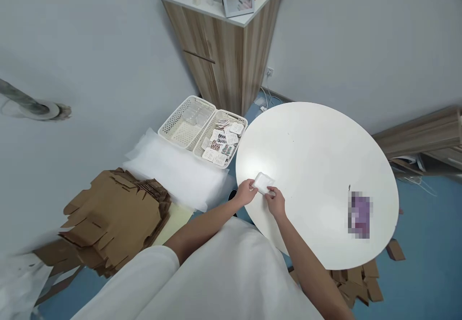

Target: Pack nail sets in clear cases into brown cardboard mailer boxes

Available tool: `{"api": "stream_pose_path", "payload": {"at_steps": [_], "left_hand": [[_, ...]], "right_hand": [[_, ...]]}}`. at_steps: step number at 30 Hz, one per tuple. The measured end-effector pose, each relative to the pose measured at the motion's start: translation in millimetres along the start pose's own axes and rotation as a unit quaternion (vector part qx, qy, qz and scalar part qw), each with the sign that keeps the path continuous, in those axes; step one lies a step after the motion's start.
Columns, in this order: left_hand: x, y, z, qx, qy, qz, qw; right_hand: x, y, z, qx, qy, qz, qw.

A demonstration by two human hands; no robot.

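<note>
A small white packet [263, 182], which looks wrapped in thin translucent sheeting, is held low over the near left part of the round white table [317, 142]. My left hand [246, 192] grips its left edge between thumb and fingers. At the packet's lower right corner my right hand [276, 202] pinches the wrapping. What lies inside the packet cannot be made out. Beyond my left hand stands a white basket [246, 123] with several small cards in it, some bearing rows of coloured nail-like pieces.
A second white basket [161, 130] holds clear plastic pieces. White foam sheets [180, 168] and stacked flat brown cardboard [119, 214] lie on the left. A blurred purple item [360, 214] rests on the table's right. A wooden cabinet [224, 55] stands behind; small brown boxes [395, 249] lie on the floor.
</note>
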State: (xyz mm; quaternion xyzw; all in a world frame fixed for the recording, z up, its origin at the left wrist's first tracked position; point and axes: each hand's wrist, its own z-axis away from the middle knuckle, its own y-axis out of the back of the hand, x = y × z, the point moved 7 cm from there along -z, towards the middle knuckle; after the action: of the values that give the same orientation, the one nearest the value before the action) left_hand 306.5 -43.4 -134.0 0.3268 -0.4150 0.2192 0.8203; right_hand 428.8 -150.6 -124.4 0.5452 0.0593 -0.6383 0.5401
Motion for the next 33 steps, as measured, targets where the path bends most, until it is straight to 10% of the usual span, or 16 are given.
{"api": "stream_pose_path", "payload": {"at_steps": [7, 19, 33], "left_hand": [[15, 50.2, -35, 0.082, -0.073, -0.036, 0.993], [26, 60.3, -59, 0.040, -0.084, -0.103, 0.990], [7, 56.7, 10, 0.026, -0.025, -0.136, 0.990]], "right_hand": [[-59, -39, -58, -0.003, 0.021, 0.018, 1.000], [-91, -59, -97, -0.028, 0.035, 0.027, 0.999], [-57, -32, -18, -0.060, 0.058, -0.057, 0.995]]}}
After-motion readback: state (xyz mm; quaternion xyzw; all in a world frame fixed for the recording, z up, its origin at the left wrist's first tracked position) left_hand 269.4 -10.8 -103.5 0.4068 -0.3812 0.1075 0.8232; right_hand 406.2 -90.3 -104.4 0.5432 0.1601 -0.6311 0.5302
